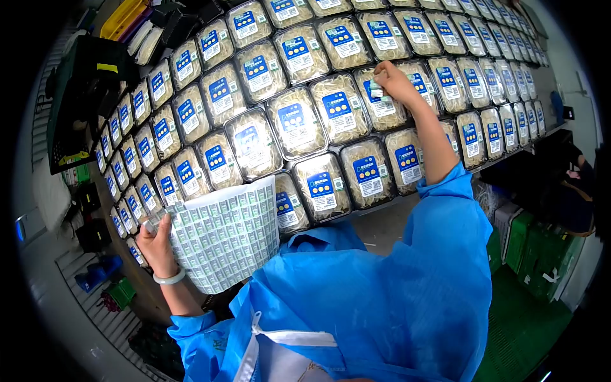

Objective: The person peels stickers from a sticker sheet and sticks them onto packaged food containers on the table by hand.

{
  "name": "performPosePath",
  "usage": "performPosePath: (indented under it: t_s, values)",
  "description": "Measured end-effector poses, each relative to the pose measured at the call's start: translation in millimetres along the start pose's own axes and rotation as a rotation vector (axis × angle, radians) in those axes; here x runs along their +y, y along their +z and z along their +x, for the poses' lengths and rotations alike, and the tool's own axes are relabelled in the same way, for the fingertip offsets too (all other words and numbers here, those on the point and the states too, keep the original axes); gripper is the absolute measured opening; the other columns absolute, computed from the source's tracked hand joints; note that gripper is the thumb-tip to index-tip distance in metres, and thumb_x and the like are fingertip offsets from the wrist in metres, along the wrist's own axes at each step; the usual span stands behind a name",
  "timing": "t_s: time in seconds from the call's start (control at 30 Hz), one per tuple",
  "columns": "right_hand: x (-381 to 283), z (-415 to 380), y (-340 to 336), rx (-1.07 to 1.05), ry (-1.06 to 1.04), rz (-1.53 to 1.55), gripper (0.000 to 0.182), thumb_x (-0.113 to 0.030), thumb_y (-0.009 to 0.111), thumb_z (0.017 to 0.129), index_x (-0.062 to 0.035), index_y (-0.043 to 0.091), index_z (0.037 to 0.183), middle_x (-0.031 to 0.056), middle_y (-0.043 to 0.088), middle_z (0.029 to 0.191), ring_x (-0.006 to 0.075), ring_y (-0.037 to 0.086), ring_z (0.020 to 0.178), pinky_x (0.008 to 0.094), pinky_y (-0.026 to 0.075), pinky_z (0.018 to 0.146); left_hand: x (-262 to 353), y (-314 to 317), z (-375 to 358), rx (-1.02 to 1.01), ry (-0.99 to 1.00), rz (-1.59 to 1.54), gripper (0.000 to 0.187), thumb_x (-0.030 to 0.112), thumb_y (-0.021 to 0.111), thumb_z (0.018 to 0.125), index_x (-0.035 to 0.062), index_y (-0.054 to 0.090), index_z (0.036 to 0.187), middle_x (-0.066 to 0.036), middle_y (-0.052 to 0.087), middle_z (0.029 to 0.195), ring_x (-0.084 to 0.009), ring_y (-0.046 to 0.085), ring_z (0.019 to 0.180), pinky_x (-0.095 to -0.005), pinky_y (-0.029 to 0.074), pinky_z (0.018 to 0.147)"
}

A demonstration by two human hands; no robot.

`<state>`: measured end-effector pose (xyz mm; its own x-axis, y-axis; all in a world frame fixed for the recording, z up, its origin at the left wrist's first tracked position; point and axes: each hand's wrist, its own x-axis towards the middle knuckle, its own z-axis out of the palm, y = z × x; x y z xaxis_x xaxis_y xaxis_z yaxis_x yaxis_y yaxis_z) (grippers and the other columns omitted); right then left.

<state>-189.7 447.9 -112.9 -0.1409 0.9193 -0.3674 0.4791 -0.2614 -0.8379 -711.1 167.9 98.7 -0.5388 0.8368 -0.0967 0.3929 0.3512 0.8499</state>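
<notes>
My left hand [158,249], with a pale bangle at the wrist, grips the left edge of a sheet of stickers [223,235]. The sheet carries rows of small green-and-white labels and hangs over the nearest packs. My right hand [396,83] reaches out, fingers pinched on a small pale sticker [377,93]. Below those fingers lies a clear-lidded plastic pack [386,118] of whitish strands with a blue-and-white label. Whether the sticker touches the lid is hard to tell. Beside it is a similar pack [339,105].
Rows of similar packs [299,124] cover the table. At the upper left are a dark crate [76,95] and a yellow bin [122,19]. Green crates [541,254] stand at the right, near a partly visible person [569,191]. Green matting [522,325] covers the floor there.
</notes>
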Motion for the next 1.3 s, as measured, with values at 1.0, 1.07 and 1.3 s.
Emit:
performPosePath:
  t_s: [1.0,1.07,1.3]
  values:
    - [-97.8,-5.8,129.4,-0.293,-0.165,-0.284,0.024,-0.012,0.063,0.087,-0.0005,0.052,0.106,0.0147,0.069,0.082,0.0284,0.068,0.080,0.0392,0.051,0.071,-48.8,-52.1,-31.6,0.133,-0.104,-0.021,0.010,0.004,0.072,0.088,0.0020,0.063,0.085,0.005,0.059,0.074,-0.0017,0.045,0.066,-0.0210,0.035,0.058]
    - [-109.7,-8.2,154.5,-0.350,-0.236,-0.192,0.021,-0.008,0.061,0.088,0.0001,0.051,0.105,0.0137,0.068,0.080,0.0277,0.067,0.078,0.0378,0.050,0.071,-47.7,-54.3,-31.2,0.118,-0.102,-0.028,0.009,0.004,0.072,0.088,0.0016,0.064,0.086,0.005,0.060,0.075,-0.0020,0.047,0.067,-0.0210,0.036,0.059]
    - [-120.4,5.5,206.4,-0.144,-0.303,-0.894,0.026,-0.010,0.059,0.082,0.0015,0.053,0.105,0.0246,0.068,0.092,0.0393,0.068,0.092,0.0451,0.054,0.074,-46.0,-59.7,-30.5,0.132,-0.100,-0.028,0.018,0.006,0.072,0.089,0.0043,0.057,0.080,0.006,0.054,0.072,-0.0011,0.043,0.065,-0.0202,0.035,0.057]
